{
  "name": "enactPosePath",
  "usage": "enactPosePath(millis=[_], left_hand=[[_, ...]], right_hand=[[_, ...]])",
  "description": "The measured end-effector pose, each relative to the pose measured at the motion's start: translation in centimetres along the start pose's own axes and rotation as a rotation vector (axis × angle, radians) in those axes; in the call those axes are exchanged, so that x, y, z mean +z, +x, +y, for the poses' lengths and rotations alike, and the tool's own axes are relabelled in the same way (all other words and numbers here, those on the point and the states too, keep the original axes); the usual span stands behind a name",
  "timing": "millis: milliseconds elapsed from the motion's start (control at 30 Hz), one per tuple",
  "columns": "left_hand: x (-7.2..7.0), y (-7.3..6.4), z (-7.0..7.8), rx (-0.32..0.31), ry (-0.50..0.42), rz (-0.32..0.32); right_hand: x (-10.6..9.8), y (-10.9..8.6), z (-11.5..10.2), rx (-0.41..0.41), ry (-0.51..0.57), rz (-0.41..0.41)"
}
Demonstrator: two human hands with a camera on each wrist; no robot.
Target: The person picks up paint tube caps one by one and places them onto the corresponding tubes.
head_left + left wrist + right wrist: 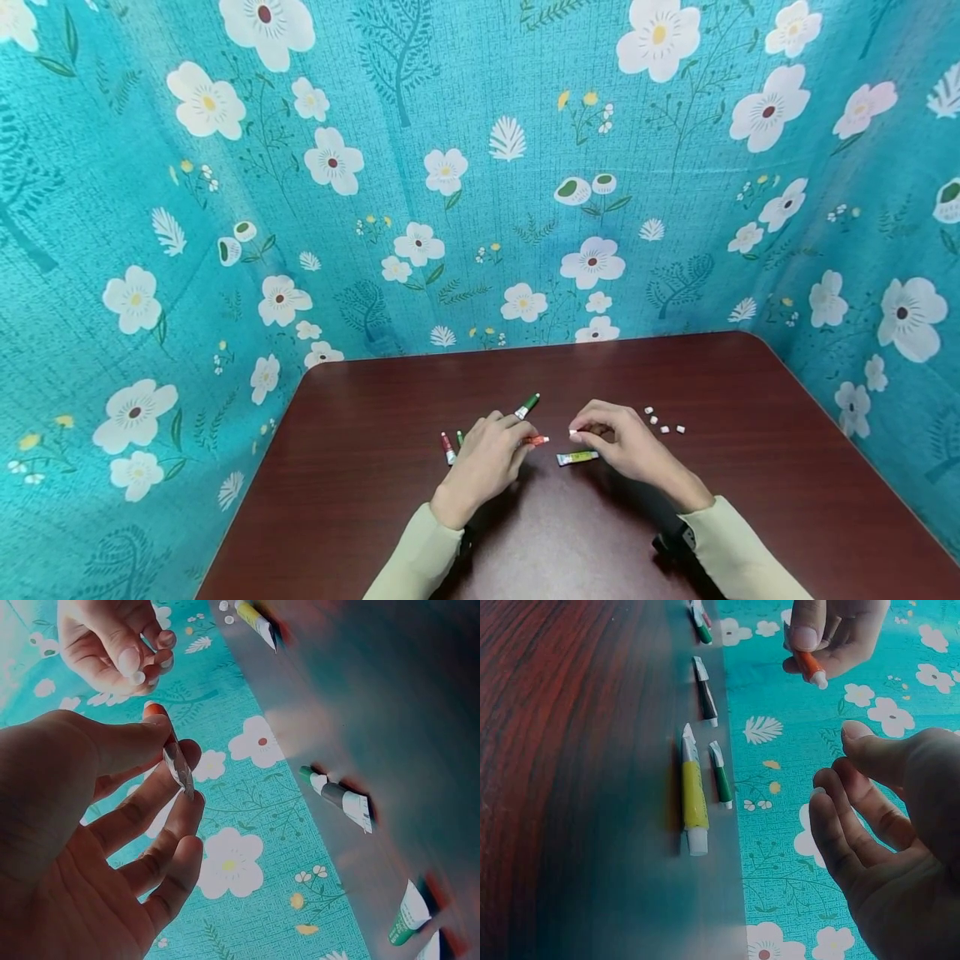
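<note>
My left hand [487, 458] pinches a small orange paint tube [808, 666] between thumb and fingers. The tube's white tip points toward my right hand [622, 437]. Between the right thumb and fingertips is a small white cap [136, 677], apart from the tube; the right wrist view does not show it clearly. A yellow paint tube [577, 457] lies on the table, just below the right fingertips in the head view. Beyond the left hand lies a green tube [528, 406]. A dark red tube [447, 447] and another green tube [460, 436], partly hidden, lie left of that hand.
Several small white caps [664, 429] are scattered on the dark red-brown table [360, 533], right of the right hand. A black tube [706, 697] shows in the right wrist view. Blue flowered cloth [480, 208] hangs behind the table and at both sides.
</note>
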State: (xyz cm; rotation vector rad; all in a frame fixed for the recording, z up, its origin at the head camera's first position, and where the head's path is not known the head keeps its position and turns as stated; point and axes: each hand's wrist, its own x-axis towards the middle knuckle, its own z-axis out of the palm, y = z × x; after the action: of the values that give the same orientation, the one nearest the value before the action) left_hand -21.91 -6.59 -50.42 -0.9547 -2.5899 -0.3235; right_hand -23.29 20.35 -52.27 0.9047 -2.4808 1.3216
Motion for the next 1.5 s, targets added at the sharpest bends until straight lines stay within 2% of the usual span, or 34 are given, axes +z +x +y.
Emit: enactPosePath(millis=[467, 1033, 1267, 1500], left_hand=[[0.0, 0.0, 0.3, 0.030, 0.003, 0.008], [0.4, 0.0, 0.5, 0.031, 0.010, 0.006], [0.4, 0.1, 0.8, 0.037, 0.023, 0.015], [0.4, 0.1, 0.9, 0.032, 0.015, 0.006]], right_hand=[[0.9, 0.0, 0.0, -0.076, 0.007, 0.005], [1.8, -0.1, 0.0, -0.057, 0.045, 0.004], [2.2, -0.1, 0.1, -0.083, 0.064, 0.028], [2.5, -0.1, -0.1, -0.048, 0.085, 0.015]])
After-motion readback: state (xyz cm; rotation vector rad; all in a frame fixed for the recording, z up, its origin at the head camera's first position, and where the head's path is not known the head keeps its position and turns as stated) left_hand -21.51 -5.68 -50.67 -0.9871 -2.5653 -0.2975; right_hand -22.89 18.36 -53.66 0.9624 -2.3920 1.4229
